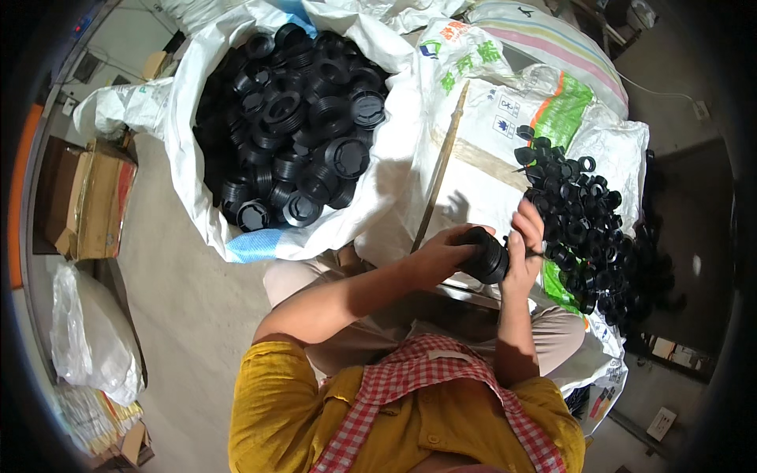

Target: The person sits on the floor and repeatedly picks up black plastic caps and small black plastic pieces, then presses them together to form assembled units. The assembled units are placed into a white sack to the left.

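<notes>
In front of my lap, my left hand (451, 256) is closed around a black ribbed plastic fitting (487, 257), its threaded side turned toward the right. Close against that fitting is my right hand (523, 248), fingers raised and bent with the thumb beside them. A thin dark piece shows at the right hand's edge; what it is I cannot make out. Farther right, small black plastic rings (579, 213) lie in a loose heap. A large white woven sack (398, 71) stands at the far left, its mouth rolled back, full of black threaded plastic fittings (284, 110).
A wooden stick (443, 162) lies slanting over white printed sacking (481, 177) covering the work surface. Another striped sack (552, 39) is behind it. On the left floor are a cardboard box (98, 205) and a clear plastic bag (95, 339).
</notes>
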Demonstrator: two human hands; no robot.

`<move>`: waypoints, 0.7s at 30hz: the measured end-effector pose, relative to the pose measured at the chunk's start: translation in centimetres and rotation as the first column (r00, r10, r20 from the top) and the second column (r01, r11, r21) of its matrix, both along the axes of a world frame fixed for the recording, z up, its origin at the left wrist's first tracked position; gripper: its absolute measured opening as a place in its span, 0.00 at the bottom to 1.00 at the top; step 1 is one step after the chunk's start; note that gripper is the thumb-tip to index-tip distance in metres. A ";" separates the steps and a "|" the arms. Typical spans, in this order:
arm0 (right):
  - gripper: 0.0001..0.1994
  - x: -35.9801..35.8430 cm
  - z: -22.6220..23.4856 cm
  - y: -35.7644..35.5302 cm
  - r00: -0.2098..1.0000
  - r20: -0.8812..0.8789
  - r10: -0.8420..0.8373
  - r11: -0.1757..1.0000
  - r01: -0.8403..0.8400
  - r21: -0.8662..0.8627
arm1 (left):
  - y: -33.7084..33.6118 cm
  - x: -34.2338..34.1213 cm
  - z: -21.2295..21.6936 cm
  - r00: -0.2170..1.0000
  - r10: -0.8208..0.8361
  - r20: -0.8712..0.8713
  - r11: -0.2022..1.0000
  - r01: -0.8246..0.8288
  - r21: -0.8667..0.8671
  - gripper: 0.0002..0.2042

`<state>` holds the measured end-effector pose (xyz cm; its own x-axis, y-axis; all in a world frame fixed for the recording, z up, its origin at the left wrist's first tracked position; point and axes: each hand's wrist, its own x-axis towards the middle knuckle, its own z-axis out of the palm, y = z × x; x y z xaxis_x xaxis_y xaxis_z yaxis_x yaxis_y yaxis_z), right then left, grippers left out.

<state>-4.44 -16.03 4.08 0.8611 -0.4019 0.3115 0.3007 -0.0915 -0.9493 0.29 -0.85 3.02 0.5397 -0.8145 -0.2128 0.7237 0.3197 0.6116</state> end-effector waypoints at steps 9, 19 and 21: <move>0.08 0.0 0.0 -0.5 0.996 -0.028 0.083 0.980 -0.086 -0.177 | 0.8 0.7 1.2 0.978 -0.093 0.187 0.959 0.037 0.282 0.24; 0.16 -16.7 0.8 -17.1 0.682 -0.189 -0.707 0.584 0.411 -0.700 | 8.8 9.2 9.4 -0.644 -0.258 0.720 0.145 -0.763 -0.631 0.19; 0.12 -22.5 4.2 -20.5 0.489 -0.206 -0.848 0.449 0.455 -0.769 | 13.0 10.4 11.4 -0.528 -0.418 0.739 -0.096 -0.783 -0.614 0.21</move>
<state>-26.93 -36.49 8.31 0.4701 -0.8224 0.3205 -0.6015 -0.5643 -0.5655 10.65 12.19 14.39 0.2831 0.0453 0.9580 -0.4324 -0.8856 0.1696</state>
